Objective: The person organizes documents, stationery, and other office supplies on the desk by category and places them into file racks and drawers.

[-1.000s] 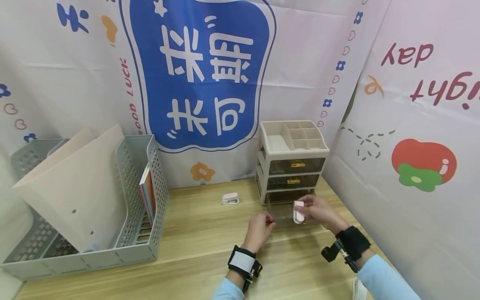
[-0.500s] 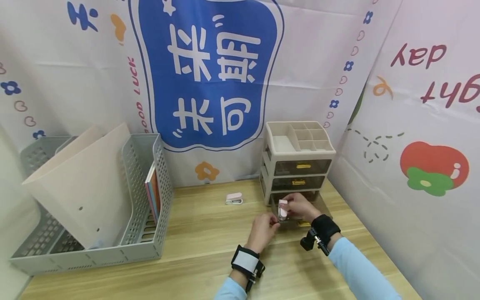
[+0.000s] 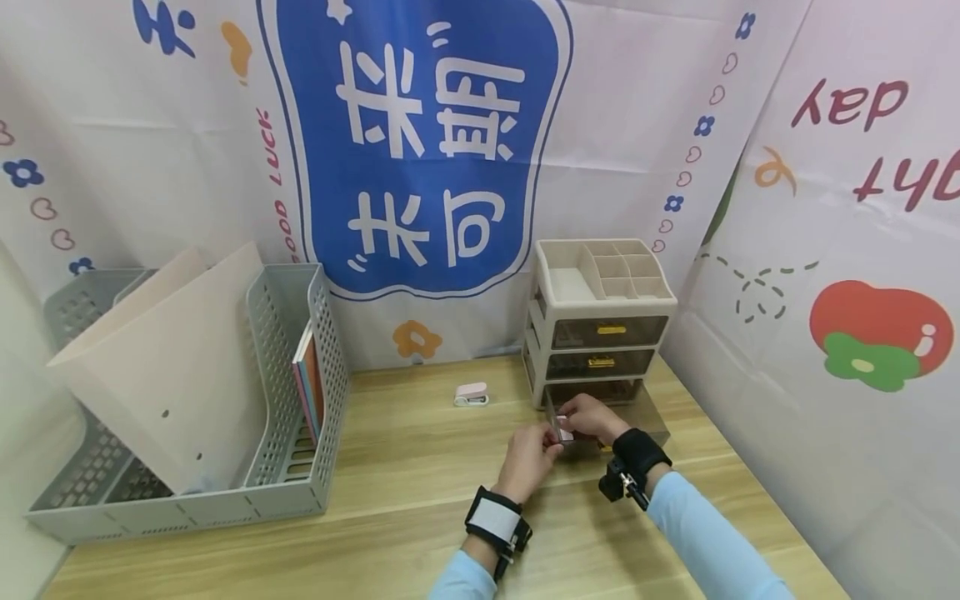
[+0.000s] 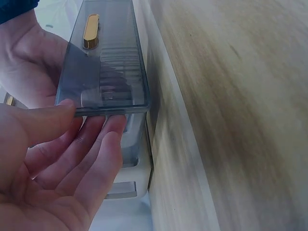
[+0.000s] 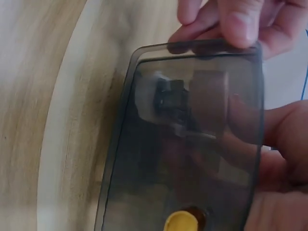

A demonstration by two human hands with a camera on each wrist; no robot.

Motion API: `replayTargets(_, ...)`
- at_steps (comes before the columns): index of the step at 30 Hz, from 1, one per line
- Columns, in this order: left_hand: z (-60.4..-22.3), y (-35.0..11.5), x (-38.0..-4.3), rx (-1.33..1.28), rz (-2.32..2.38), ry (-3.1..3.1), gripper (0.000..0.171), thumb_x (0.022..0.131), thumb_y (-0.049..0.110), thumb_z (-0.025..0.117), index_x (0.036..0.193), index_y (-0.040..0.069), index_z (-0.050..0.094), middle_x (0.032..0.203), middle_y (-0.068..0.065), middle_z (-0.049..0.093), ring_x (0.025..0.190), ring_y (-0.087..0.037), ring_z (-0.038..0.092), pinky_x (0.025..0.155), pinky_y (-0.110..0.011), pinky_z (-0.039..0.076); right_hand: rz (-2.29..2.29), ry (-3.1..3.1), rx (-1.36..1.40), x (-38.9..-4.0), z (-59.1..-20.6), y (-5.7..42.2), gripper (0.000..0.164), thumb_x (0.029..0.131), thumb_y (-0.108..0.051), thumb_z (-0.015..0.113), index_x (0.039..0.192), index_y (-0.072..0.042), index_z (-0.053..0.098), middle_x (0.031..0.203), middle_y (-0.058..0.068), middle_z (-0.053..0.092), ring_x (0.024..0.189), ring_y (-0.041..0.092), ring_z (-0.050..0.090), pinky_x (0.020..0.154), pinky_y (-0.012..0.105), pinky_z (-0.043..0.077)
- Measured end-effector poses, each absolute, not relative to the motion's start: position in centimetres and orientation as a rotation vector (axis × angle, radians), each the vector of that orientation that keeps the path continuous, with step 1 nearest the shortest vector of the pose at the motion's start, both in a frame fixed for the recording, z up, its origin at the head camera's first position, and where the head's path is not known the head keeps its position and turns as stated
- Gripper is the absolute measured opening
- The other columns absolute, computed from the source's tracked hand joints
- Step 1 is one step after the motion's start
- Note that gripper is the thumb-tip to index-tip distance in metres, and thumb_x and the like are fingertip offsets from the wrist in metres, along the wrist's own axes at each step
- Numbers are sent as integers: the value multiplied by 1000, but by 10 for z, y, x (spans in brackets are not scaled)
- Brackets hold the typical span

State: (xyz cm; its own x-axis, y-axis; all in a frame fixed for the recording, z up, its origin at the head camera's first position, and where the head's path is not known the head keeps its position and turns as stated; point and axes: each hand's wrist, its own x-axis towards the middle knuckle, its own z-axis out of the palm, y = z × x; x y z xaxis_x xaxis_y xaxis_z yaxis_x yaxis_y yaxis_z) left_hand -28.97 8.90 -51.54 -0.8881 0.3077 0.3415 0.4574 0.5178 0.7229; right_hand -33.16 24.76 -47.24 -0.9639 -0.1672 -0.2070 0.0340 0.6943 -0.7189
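The bottom drawer (image 3: 645,417) of a small cabinet is pulled out; it is smoky, see-through plastic with a gold handle (image 4: 90,31). My left hand (image 3: 525,458) pinches its left front corner, thumb on the front edge and fingers beneath in the left wrist view. Inside the drawer, by that corner, my right hand (image 3: 592,418) holds a small pale pink and white stapler (image 3: 566,429). Through the drawer front, the right wrist view shows this stapler (image 5: 207,101) dimly with the right fingers at it. A second such stapler (image 3: 471,395) lies on the table, left of the cabinet.
The beige cabinet (image 3: 546,333) has two upper drawers pushed in and a divided tray on top. To the left stands a grey file rack (image 3: 300,492) with pale folders (image 3: 180,375) and thin books (image 3: 309,383). A printed cloth (image 3: 622,100) hangs behind.
My right hand has moved left and down with the stapler, from over the drawer front to inside the drawer's left corner. The left hand keeps its place at that corner.
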Motion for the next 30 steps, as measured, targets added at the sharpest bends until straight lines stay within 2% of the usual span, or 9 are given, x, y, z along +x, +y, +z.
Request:
replayTargets(6,-518,95,-288,-683,-1299,-2578,12,86,5,76,79,8,66,75,-1,69,65,-3,56,58,-16,45,-1042,2759,-45,-325,-474,255,31,94,-11,64,120,6,63,118,22,67,98,28,65,77,37,55)
replayTargets(11,-520,97,-288,-694,-1318,-2561,10,86,5,75,81,8,67,77,-2,70,67,-5,59,59,-17,47,-1092,2886,-19,-308,-459,276,32,95,-15,63,122,3,62,116,23,68,102,36,66,82,45,56)
replayTargets(17,-521,93,-292,-690,-1325,-2557,8,87,5,74,83,6,67,80,-5,70,69,-8,60,62,-19,48,-1130,2961,-68,-269,-430,323,34,97,-13,60,124,7,57,116,29,64,105,42,64,81,47,56)
replayTargets(24,-520,89,-293,-692,-1344,-2549,5,88,5,73,85,5,68,81,-6,70,71,-10,62,62,-20,50,-1078,2896,8,-206,-428,384,37,96,-15,63,123,9,56,105,23,68,94,32,67,75,39,56)
replayTargets(30,-518,91,-292,-692,-1337,-2547,5,88,5,73,86,4,68,82,-7,72,72,-13,65,64,-20,51,-971,2777,101,-159,-439,410,44,92,-19,70,123,9,55,99,13,68,89,23,65,69,36,53)
